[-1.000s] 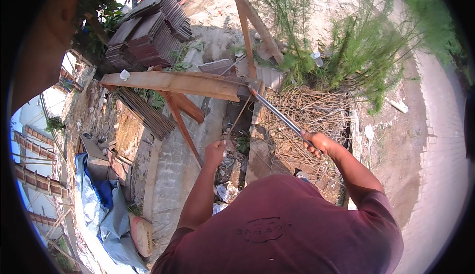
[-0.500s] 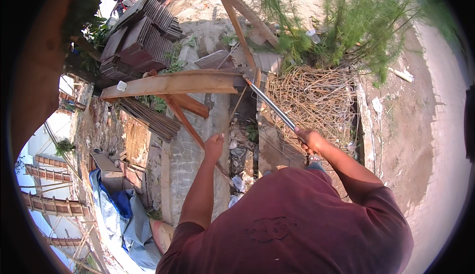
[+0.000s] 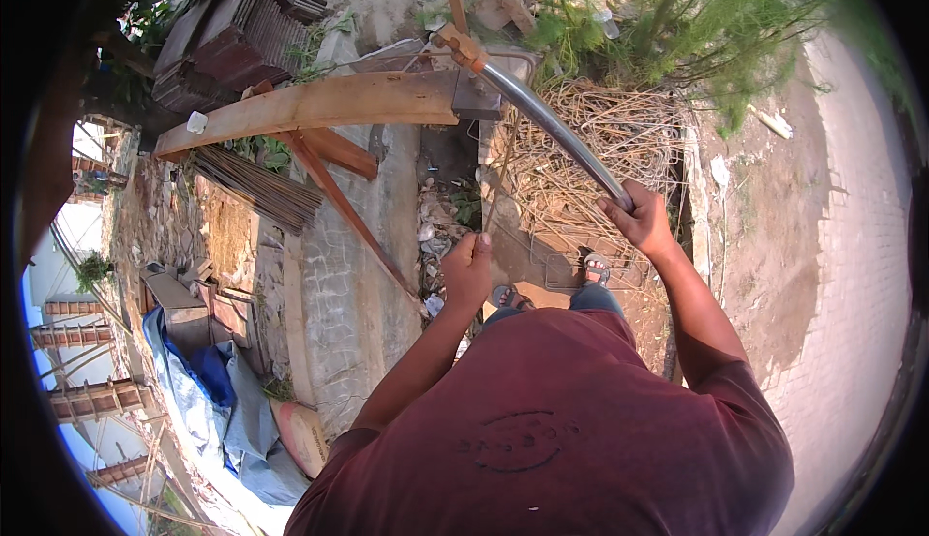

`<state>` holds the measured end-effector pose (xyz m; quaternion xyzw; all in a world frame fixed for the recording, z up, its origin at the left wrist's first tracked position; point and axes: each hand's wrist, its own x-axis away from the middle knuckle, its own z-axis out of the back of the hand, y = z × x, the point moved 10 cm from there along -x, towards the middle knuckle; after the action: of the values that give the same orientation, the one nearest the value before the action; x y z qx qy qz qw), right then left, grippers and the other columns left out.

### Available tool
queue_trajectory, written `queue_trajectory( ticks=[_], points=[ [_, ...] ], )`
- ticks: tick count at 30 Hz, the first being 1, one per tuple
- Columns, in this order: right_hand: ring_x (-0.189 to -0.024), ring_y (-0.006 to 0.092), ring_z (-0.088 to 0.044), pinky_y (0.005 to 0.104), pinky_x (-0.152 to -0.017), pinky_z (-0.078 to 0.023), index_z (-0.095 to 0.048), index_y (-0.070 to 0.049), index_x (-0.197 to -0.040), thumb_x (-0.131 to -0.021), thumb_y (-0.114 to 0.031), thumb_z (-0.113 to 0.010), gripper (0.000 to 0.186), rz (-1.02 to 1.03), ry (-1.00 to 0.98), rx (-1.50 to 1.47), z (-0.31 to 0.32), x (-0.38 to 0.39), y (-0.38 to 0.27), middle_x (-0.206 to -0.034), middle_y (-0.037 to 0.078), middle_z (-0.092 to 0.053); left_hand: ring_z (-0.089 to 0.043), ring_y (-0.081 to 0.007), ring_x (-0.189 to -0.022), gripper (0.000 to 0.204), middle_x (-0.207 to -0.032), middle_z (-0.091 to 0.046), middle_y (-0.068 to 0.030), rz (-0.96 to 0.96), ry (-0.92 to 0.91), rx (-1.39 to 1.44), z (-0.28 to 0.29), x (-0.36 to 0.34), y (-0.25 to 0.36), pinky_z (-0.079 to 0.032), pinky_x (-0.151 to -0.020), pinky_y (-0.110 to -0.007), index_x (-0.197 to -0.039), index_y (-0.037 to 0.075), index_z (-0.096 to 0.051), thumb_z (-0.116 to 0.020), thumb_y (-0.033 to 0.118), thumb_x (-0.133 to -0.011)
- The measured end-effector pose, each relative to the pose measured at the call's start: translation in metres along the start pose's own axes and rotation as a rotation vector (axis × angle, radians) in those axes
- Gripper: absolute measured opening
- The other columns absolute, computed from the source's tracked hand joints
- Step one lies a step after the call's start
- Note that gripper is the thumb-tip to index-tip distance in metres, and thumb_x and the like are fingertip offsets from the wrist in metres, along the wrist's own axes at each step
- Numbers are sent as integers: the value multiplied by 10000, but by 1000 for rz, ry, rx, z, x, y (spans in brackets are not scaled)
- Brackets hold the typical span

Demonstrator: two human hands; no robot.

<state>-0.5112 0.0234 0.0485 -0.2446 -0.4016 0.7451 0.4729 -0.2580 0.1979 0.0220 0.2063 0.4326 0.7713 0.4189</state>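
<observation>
My right hand (image 3: 637, 212) is closed on the lower end of a long silver metal bar (image 3: 554, 128), which has a rusty orange head (image 3: 463, 49) above the far right end of a wooden beam (image 3: 329, 104). My left hand (image 3: 466, 267), lower and nearer, is closed on a thin steel rod (image 3: 503, 183) that runs up toward a dark metal block (image 3: 476, 98) at that beam end. A bent thin rod loop shows around the tool's head; where exactly they touch I cannot tell. Below my right hand and beyond it lies a heap of bent rusty rods (image 3: 610, 125).
Stacked roof tiles (image 3: 232, 38) and a bundle of straight rods (image 3: 256, 193) are at the upper left, a blue-grey tarp (image 3: 223, 420) at the lower left. Wooden braces (image 3: 348, 222) stand beside a paved concrete strip (image 3: 339, 333). A feathery bush (image 3: 668, 33) and pale paving (image 3: 852, 275) are at the right.
The bar's head has risen from the beam end and both my hands have moved up and rightward in view. The scene has shifted, and my sandalled feet show more.
</observation>
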Motion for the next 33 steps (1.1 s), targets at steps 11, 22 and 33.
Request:
queue_trajectory(
  ticks=[11, 22, 33],
  points=[
    [-639, 102, -453, 264, -564, -376, -599, 14, -883, -873, -196, -659, 218, 223, 330, -347, 89, -40, -55, -735, 40, -540, -359, -49, -534, 392, -548, -390, 26, 26, 146, 139, 131, 1, -25, -293, -472, -251, -696, 21, -512, -591, 333, -921],
    [-547, 107, -552, 281, -515, -432, -613, -14, -782, -818, -225, -713, 236, 164, -299, -260, 91, -114, -45, -625, 33, -599, -345, -50, -401, 376, -506, -388, 43, 353, 150, 404, 77, 24, -35, -251, -371, -219, -682, 91, -485, -580, 371, -915],
    [-569, 121, -501, 319, -543, -403, -574, -13, -808, -802, -195, -677, 208, 82, -217, 202, 13, -190, 22, -608, 51, -545, -444, -102, -488, 387, -534, -490, -12, 419, 177, -136, 90, -43, -100, -349, -490, -292, -677, 9, -609, -575, 324, -900]
  ],
)
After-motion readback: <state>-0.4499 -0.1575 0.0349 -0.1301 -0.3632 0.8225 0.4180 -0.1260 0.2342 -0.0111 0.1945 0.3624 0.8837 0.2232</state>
